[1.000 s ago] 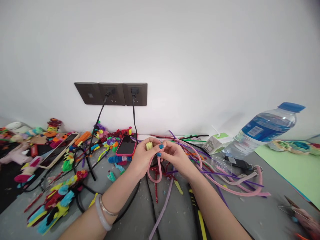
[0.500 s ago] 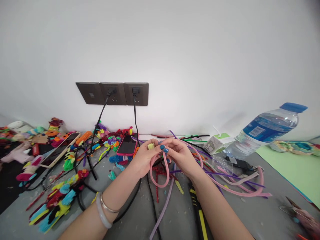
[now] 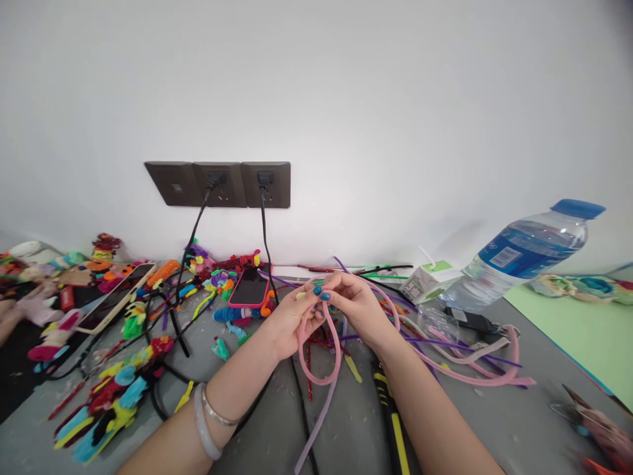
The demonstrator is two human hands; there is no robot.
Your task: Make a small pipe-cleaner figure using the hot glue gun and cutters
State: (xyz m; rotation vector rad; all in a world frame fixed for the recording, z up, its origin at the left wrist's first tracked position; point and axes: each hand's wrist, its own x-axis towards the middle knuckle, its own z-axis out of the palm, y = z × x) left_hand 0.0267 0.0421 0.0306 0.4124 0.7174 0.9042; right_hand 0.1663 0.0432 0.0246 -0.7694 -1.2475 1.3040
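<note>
A pink pipe cleaner point(image 3: 340, 356) is bent into a loop that hangs below my fingertips. My left hand point(image 3: 293, 320) pinches it near the top of the loop, with a bit of pale yellow showing at the fingers. From the other side my right hand point(image 3: 351, 300) closes thumb and finger on the same pipe cleaner, the two thumbs almost touching. A longer pink length arcs behind the right hand. Beneath the hands, red glittery pipe cleaners point(image 3: 310, 376) and a lilac one point(image 3: 321, 422) lie on the grey table point(image 3: 356, 435).
Colourful pipe-cleaner figures point(image 3: 113, 396) and a pink-cased phone point(image 3: 250, 287) lie to the left. Black cords run down from the wall sockets point(image 3: 217, 185). A yellow-and-black tool handle point(image 3: 390, 422), drink carton point(image 3: 429, 280) and tilted water bottle point(image 3: 524, 254) are on the right.
The pink loop hangs slightly lower and farther right, and my left fingers have shifted their hold, with the lower ones opening out. The view has moved a little.
</note>
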